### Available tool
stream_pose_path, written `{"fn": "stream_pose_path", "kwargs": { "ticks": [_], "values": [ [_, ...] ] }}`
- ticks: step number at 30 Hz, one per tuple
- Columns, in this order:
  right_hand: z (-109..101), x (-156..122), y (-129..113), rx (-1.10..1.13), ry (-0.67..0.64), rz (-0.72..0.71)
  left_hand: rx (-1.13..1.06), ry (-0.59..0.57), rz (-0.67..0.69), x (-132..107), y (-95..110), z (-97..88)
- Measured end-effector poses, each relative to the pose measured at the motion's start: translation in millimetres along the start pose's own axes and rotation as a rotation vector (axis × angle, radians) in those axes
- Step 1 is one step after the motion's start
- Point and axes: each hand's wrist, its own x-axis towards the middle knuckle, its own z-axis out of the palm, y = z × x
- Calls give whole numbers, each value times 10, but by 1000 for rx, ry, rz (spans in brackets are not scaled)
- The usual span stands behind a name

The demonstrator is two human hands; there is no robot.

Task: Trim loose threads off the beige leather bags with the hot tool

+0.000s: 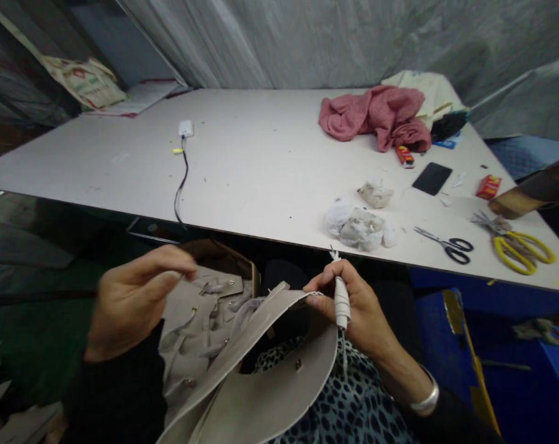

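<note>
My right hand [360, 305] is closed round a small white tool [341, 300] whose tip points up, and its fingers also pinch the edge of a beige leather flap [270, 376] lying over my lap. My left hand [136, 296] hovers to the left above a box of beige leather pieces [200, 327]. Its thumb and fingers are pressed together in a pinch; what they hold is too small to make out.
A white table [261, 160] stretches ahead. On it lie a pink cloth [376, 114], a white charger with a black cable [185, 131], crumpled white wads [358, 225], black scissors [448, 243], yellow scissors [515, 246], a black phone [432, 178] and small red boxes [488, 186].
</note>
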Motion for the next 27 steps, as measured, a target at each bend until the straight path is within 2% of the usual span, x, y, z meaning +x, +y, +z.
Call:
{"fn": "stream_pose_path", "kwargs": {
  "ticks": [1,3,5,6,8,12,16,18,20,23,27],
  "values": [
    [17,2,31,-13,-13,-9,-39,-304,1,111,-40,161],
    [15,9,85,-42,-16,-31,-98,-712,-19,267,-119,546],
    [-30,15,129,-105,27,-53,-101,-972,3,332,-177,922],
    [-63,18,150,-154,63,-72,-84,-1064,10,342,-191,1078],
    [-130,25,195,-258,143,-122,-47,-1174,14,348,-189,1302],
    [-214,54,282,-387,229,-196,-27,-1164,-60,400,-105,1485],
    [-249,104,346,-393,246,-208,61,-1109,-78,422,-50,1600],
    [-270,129,372,-385,246,-209,92,-1073,-151,395,-67,1678],
    [-294,146,395,-361,243,-198,100,-1030,-243,362,-105,1756],
    [-335,153,419,-297,260,-177,69,-956,-309,345,-150,1843],
    [-442,146,422,-163,261,-198,-56,-886,-428,378,-142,1877]
  ]
}}
